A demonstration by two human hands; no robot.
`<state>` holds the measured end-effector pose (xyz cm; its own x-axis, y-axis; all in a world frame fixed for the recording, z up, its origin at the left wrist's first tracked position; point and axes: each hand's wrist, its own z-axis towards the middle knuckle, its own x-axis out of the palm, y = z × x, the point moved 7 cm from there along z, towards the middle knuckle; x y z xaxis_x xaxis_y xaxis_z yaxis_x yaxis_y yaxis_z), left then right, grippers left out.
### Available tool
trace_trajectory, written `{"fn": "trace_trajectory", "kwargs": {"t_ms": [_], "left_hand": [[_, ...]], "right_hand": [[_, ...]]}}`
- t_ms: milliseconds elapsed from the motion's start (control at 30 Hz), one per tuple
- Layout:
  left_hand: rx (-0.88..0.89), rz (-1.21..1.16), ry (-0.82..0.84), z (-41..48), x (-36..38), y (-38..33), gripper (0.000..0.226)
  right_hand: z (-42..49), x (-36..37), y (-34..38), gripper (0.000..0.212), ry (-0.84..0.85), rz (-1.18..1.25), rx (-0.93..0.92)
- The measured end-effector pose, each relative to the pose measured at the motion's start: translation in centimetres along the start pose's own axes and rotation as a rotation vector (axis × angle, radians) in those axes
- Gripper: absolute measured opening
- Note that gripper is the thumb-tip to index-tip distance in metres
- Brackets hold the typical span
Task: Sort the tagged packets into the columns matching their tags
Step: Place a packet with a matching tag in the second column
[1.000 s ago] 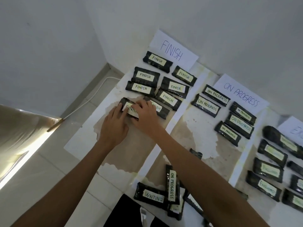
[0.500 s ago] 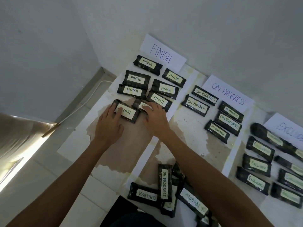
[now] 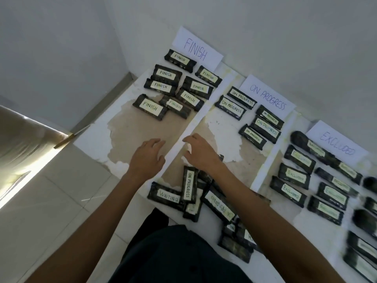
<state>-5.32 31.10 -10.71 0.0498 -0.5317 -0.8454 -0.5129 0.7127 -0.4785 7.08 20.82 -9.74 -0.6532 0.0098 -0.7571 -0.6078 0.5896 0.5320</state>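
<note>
The white wall [image 3: 265, 27] fills the far side, and below it lies the worn board [image 3: 130, 129], its white skin peeled to brown in patches and split into columns by a white strip [image 3: 196, 123]. The EXCLUDED packets [image 3: 293, 176] make the biggest group, off to my right, some blurred at the edge of view. The FINISH packets [image 3: 167, 75], eight dark ones with pale tags, sit close together in the far left column, several touching. Nearest my body is the unsorted pile [image 3: 220, 207], packets lying across each other, partly under my right forearm. Five ON PROGRESS packets [image 3: 230, 107] lie in the middle column. Each column has a paper heading against the wall: the FINISH sheet [image 3: 195, 48], the ON PROGRESS sheet [image 3: 267, 97] and the EXCLUDED sheet [image 3: 336, 144]. My left hand [image 3: 145, 158] is over the bare brown patch in the FINISH column, holding nothing, fingers loosely curved and slightly apart. My right hand [image 3: 201, 153] is just beside it across the strip, also empty, fingers relaxed and pointing left. Whether either palm touches the board I cannot tell. On the pile, a stray ON PROGRESS packet [image 3: 189, 185] lies across a WAITING packet [image 3: 166, 196]
</note>
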Motion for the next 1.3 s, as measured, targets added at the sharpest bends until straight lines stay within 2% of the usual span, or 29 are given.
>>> {"fn": "trace_trajectory", "kwargs": {"t_ms": [133, 233, 300, 367, 567, 733, 800, 933, 1300], "left_hand": [[-0.044, -0.040, 0.038, -3.9, 3.0, -0.8, 0.057], [-0.057, -0.040, 0.060, -6.1, 4.8, -1.2, 0.055], [-0.065, -0.045, 0.062, -7.0, 5.4, -1.4, 0.055], [-0.068, -0.054, 0.059, -7.5, 5.7, -1.7, 0.056], [-0.034, -0.046, 0.036, -7.0, 4.9, -3.0, 0.056], [-0.002, -0.064, 0.003, -4.0, 2.9, -5.0, 0.055], [0.033, -0.061, -0.001, -2.2, 2.4, -6.0, 0.056], [0.109, -0.039, 0.015, 1.9, 2.0, -8.0, 0.052], [0.245, 0.058, 0.125, 12.7, 4.2, -10.9, 0.060]], "right_hand": [[-4.1, 3.1, -1.8, 0.043, 0.072, -0.048, 0.194], [-6.6, 6.0, -2.4, 0.066, 0.122, -0.076, 0.310], [-7.8, 7.5, -2.3, 0.081, 0.099, -0.128, 0.328], [-8.5, 8.1, -1.9, 0.086, 0.051, -0.149, 0.326], [-8.4, 7.2, -1.4, 0.077, -0.021, -0.145, 0.332], [-7.5, 2.4, -2.3, 0.052, -0.150, -0.129, 0.294], [-6.6, 0.0, -3.2, 0.053, -0.202, -0.124, 0.283], [-4.0, -3.3, -5.5, 0.063, -0.199, -0.116, 0.241], [4.6, -7.9, -11.0, 0.057, -0.287, -0.108, 0.150]]}}
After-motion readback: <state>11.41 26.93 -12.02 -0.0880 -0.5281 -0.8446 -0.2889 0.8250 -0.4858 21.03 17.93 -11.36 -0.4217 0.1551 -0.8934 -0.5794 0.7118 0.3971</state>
